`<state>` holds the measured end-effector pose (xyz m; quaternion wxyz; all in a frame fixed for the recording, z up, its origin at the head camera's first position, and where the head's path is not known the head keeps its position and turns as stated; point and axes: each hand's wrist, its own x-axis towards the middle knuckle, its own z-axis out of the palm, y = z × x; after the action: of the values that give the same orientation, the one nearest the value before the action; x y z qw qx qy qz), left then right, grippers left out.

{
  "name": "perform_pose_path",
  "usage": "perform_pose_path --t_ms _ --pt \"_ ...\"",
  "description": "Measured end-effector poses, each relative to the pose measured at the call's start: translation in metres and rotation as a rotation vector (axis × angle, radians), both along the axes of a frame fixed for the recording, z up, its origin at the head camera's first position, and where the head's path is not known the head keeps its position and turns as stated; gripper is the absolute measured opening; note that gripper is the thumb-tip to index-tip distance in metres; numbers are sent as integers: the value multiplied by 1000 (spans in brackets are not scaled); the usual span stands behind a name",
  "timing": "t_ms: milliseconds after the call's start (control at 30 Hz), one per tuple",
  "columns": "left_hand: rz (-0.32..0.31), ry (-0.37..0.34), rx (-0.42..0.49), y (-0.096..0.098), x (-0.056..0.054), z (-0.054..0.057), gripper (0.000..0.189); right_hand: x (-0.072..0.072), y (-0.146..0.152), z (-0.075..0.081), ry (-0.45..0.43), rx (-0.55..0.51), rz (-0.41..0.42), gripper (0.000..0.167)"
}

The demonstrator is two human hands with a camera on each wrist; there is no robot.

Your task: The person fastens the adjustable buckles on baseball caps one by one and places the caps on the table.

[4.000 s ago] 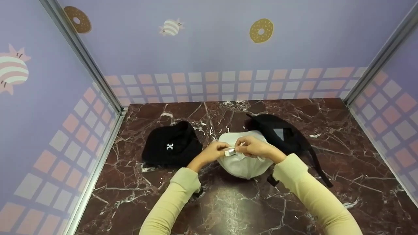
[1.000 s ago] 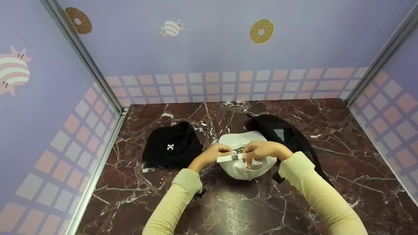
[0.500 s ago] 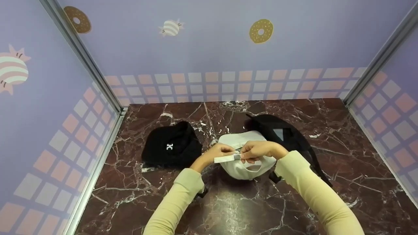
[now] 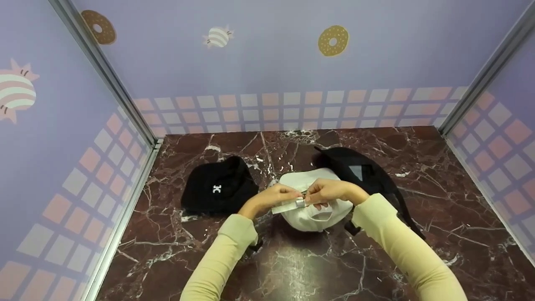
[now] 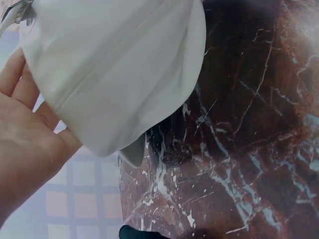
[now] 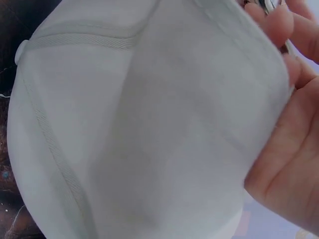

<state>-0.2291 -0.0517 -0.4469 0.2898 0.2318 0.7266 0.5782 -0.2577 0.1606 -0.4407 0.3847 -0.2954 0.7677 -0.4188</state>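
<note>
A white baseball cap (image 4: 307,221) lies mid-table with its back opening towards me. Its strap end (image 4: 283,207) sticks out to the left, and a metal buckle (image 4: 300,203) sits on the strap between my hands. My left hand (image 4: 271,197) pinches the strap on the left side; in the left wrist view the fingers of this hand (image 5: 32,127) lie along the cap's edge (image 5: 119,64). From the right, my right hand (image 4: 332,191) pinches the strap by the buckle. The right wrist view shows the cap's seamed cloth (image 6: 164,129) covering part of the fingers.
A black cap (image 4: 219,186) with a small white emblem lies to the left. Behind the white cap on the right is another black cap (image 4: 351,167) with a grey patch. Purple patterned walls (image 4: 267,62) enclose the marble table (image 4: 301,267) at back and sides.
Since the earliest frame the strap end has come out to the left of the buckle, and the cap's back opening has come into view. In the last half second the strap end has tilted down slightly.
</note>
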Motion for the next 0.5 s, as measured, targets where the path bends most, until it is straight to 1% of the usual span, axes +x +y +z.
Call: perform_pose_path --t_ms 100,133,233,267,367,467,500 --pt "-68 75 -75 0 0 2 31 0 1 0 -17 -12 -15 28" --pt "-87 88 -94 1 0 2 32 0 1 1 -22 -15 -21 27" --pt "-131 163 -151 3 -2 0 33 -1 3 2 -9 -26 -35 27" --pt "-140 187 -165 4 -4 -3 32 -1 4 2 -2 -30 -36 27" --pt "-148 230 -188 6 -9 -15 32 -2 8 4 30 -34 -33 27" --pt "-148 233 -200 7 -14 -26 32 -2 13 5 20 -36 -19 26" --pt "-147 231 -209 7 -15 -27 33 -2 14 5 12 -38 -14 25"
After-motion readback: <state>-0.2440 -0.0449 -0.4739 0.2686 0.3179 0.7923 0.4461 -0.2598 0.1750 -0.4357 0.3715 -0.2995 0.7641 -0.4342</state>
